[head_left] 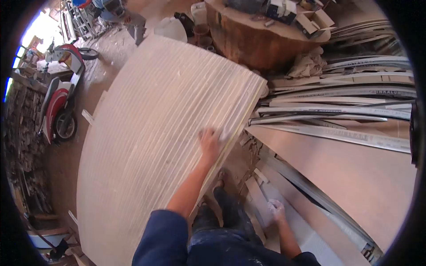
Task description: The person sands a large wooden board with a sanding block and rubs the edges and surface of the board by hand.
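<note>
Basically, the big striped panel (142,115) fills the mid of the view, in front of & to the L of the wearer. Progress: pale streaks run along most of the top, some whiter nr the R edge; can't tell which parts are done vs left, prob. mid-job. L hand (209,144) is on the panel nr that edge, bare forearm slanting up from a navy sleeve; fingers blurred, so can't tell if spread, pressed together or pinching smth. R hand (276,208) hangs low, off the panel, elbow bent, whitish dust on it; fingers look curled, can't tell if anything's in them. Further R: pinkish sheet (337,168) & long strips (372,112). Beyond: thick wood slab (262,46) w/ boxes on top; red motorbike (62,91) far L.
</note>
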The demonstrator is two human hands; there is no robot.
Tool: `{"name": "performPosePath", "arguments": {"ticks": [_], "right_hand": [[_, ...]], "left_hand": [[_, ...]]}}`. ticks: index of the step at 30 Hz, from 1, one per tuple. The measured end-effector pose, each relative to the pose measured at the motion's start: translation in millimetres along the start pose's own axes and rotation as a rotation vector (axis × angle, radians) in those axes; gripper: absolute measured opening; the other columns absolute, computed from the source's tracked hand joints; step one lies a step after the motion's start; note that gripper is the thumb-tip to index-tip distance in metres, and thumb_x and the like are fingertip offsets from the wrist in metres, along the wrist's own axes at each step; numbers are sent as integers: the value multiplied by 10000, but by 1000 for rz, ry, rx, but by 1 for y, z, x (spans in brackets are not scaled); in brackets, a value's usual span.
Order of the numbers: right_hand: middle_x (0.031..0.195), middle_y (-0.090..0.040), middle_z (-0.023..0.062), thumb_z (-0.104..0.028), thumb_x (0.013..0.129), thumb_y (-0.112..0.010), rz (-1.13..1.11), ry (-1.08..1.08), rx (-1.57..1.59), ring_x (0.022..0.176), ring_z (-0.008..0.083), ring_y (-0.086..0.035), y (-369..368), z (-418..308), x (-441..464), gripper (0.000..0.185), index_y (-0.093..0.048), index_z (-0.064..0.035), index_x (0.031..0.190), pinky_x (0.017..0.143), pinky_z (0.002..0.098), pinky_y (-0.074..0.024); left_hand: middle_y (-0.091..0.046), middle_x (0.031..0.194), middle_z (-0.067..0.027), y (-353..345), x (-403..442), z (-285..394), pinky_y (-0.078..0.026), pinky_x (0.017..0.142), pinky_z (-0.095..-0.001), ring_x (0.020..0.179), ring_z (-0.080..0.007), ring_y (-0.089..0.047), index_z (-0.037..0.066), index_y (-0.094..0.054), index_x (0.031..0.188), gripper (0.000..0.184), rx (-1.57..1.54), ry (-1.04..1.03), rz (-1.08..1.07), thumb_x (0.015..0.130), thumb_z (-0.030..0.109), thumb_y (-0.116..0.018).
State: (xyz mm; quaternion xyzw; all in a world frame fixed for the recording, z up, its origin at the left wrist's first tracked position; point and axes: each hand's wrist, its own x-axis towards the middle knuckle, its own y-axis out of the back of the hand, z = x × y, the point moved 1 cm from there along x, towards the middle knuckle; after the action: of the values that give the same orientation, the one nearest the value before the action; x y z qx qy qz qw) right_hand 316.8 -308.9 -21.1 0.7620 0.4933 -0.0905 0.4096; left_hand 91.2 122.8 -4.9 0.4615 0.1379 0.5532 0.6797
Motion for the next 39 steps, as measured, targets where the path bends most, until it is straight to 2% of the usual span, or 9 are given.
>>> {"name": "performPosePath", "arguments": {"ticks": [4, 8, 20, 26, 28, 30, 35, 37, 39], "right_hand": [[1081, -725, 196, -194, 921, -645, -81, 93, -22, 1037, 294, -691, -8, -21, 20, 273, -705, 4, 1099, 919, 379, -524], [1090, -728, 184, -211, 905, -675, -150, 27, -23, 1035, 291, -693, -5, -51, 18, 287, -705, 8, 1088, 911, 377, -531], [937, -714, 85, -47, 879, -661, 119, 0, 184, 881, 141, -668, 61, 17, 60, 183, -710, 31, 1038, 819, 294, -534], [1049, -696, 63, -77, 928, -627, 43, 181, 214, 998, 136, -643, 108, -150, 186, 235, -678, -6, 1146, 884, 315, -529], [1320, -636, 150, -226, 971, -649, 168, 63, 486, 1212, 234, -600, 129, -278, 211, 443, -577, 24, 1330, 1000, 347, -491], [1384, -572, 116, -237, 988, -623, 259, 126, 848, 1286, 226, -518, 137, -355, 241, 484, -514, 10, 1389, 1044, 359, -448], [1259, -604, 73, -231, 996, -596, 108, 194, 977, 1209, 178, -520, 124, -376, 316, 357, -583, -20, 1284, 1029, 345, -426], [1123, -651, 59, -219, 985, -579, 139, 154, 823, 1056, 177, -597, 115, -377, 314, 279, -636, -53, 1202, 935, 322, -474], [1098, -668, 71, -203, 982, -561, 118, 60, 881, 1005, 198, -635, 99, -318, 347, 262, -642, -39, 1170, 881, 332, -518]], "left_hand": [[-533, 845, -54, 73, -106, -19, -391, 964, -482, 924, -263, -566, 164, -758, 1030, 412, 79, 82, -46, 630, 223, -839], [-528, 806, -60, 70, -99, -15, -389, 951, -463, 896, -260, -561, 138, -766, 983, 329, 32, 74, -18, 670, 230, -814], [-581, 898, -89, -102, 203, 66, -370, 951, -463, 969, -280, -577, 104, -756, 984, 268, -58, -54, 130, 768, 261, -734], [-582, 997, -112, -159, 298, 146, -394, 929, -491, 1045, -317, -556, 98, -716, 1005, 263, -247, 33, 5, 745, 139, -714], [-568, 979, -134, -170, 278, 185, -410, 881, -488, 998, -344, -549, 82, -713, 1010, 303, -357, -117, 79, 707, 78, -698], [-577, 1106, -171, -157, 246, 216, -422, 942, -471, 1082, -372, -539, 75, -708, 1140, 414, -428, -139, -113, 728, 110, -723], [-567, 1168, -170, -108, 201, 234, -385, 992, -494, 1134, -371, -521, 67, -662, 1202, 462, -423, -93, -163, 747, 136, -705], [-525, 1362, -204, -103, 189, 212, -322, 1116, -508, 1309, -387, -451, 49, -582, 1343, 558, -374, -225, -381, 854, 306, -667], [-460, 1449, -212, -93, 179, 193, -258, 1166, -508, 1383, -386, -381, 29, -520, 1402, 636, -240, -110, -415, 896, 403, -613]]}}
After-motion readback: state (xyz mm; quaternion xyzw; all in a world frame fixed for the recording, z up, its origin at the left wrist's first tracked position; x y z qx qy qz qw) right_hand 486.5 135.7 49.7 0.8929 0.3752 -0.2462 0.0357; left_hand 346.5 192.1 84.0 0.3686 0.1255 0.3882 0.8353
